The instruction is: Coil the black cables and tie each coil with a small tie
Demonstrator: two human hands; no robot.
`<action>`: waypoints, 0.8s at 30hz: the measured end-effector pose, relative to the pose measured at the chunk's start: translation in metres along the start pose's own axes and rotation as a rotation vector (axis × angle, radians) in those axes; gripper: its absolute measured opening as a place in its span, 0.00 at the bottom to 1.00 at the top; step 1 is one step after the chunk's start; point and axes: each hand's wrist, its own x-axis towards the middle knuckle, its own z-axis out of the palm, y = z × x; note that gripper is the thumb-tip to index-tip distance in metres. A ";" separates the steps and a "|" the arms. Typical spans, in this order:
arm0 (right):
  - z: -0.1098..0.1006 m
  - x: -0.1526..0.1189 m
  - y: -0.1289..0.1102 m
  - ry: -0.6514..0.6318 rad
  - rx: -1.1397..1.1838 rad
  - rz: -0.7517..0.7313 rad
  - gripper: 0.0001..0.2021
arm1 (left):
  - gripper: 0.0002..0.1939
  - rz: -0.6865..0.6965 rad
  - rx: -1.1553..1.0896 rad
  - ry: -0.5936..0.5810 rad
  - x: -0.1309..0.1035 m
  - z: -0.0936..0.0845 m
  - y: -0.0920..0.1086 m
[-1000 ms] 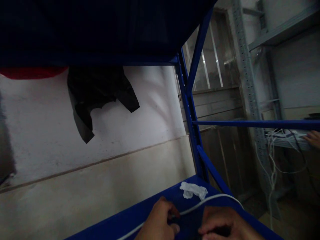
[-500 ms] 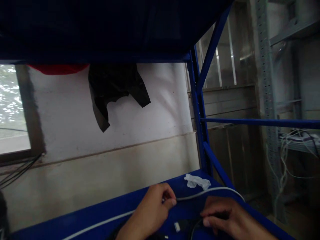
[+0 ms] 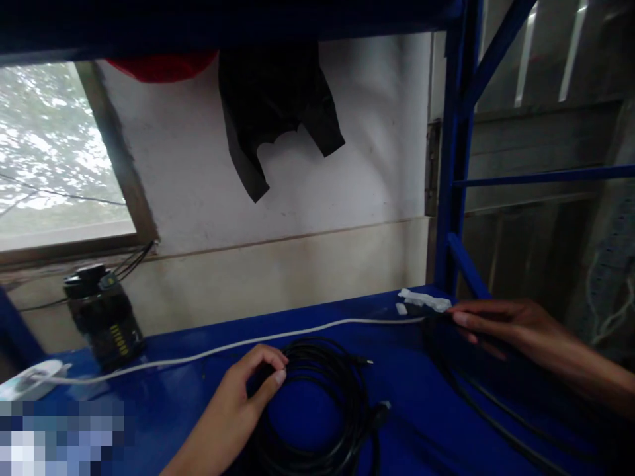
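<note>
A coil of black cable [image 3: 342, 396] lies on the blue shelf [image 3: 307, 413], with a small connector sticking out on its right. At the coil's upper left edge, my left hand [image 3: 248, 390] has thumb and forefinger pinched together; what is between them is too small to make out. My right hand [image 3: 501, 324] is farther right, its fingers closed on a black cable [image 3: 476, 403] that runs down toward the lower right. Beside its fingertips lies a crumpled white plastic piece [image 3: 426, 301]. Behind the coil a white cable [image 3: 223, 347] stretches across the shelf.
A dark bottle [image 3: 106, 324] stands at the left near a white round device [image 3: 40, 377]. Blue uprights [image 3: 449, 165] rise at the right. A black garment [image 3: 282, 99] and a red item [image 3: 163, 65] hang above, with a window [image 3: 59, 152] at left.
The view has shifted, bringing the bottle and the coil into sight. My right hand has moved away to the right with the black cable. My left hand is off the white cable and at the coil.
</note>
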 end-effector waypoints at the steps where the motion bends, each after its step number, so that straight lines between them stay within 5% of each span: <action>1: 0.000 0.003 -0.007 0.007 0.054 0.039 0.17 | 0.08 0.016 0.004 0.013 0.000 0.006 0.002; 5: 0.023 0.020 -0.049 -0.042 0.152 0.014 0.17 | 0.05 0.043 0.019 0.004 0.014 0.032 0.015; 11: 0.115 0.051 -0.094 -0.436 0.174 -0.131 0.17 | 0.10 -0.021 -0.179 -0.014 0.047 0.048 0.016; 14: 0.159 0.058 -0.087 -0.626 0.201 -0.119 0.15 | 0.08 -0.086 -0.125 0.107 0.050 0.026 0.003; 17: 0.181 0.052 -0.074 -0.679 0.170 -0.099 0.14 | 0.07 -0.040 0.175 0.165 0.041 -0.009 -0.015; 21: 0.184 0.040 -0.065 -0.602 0.173 -0.165 0.11 | 0.13 0.012 0.508 0.221 0.031 -0.050 -0.033; 24: 0.181 0.035 -0.063 -0.573 0.176 -0.193 0.11 | 0.13 0.035 0.611 0.260 0.030 -0.065 -0.040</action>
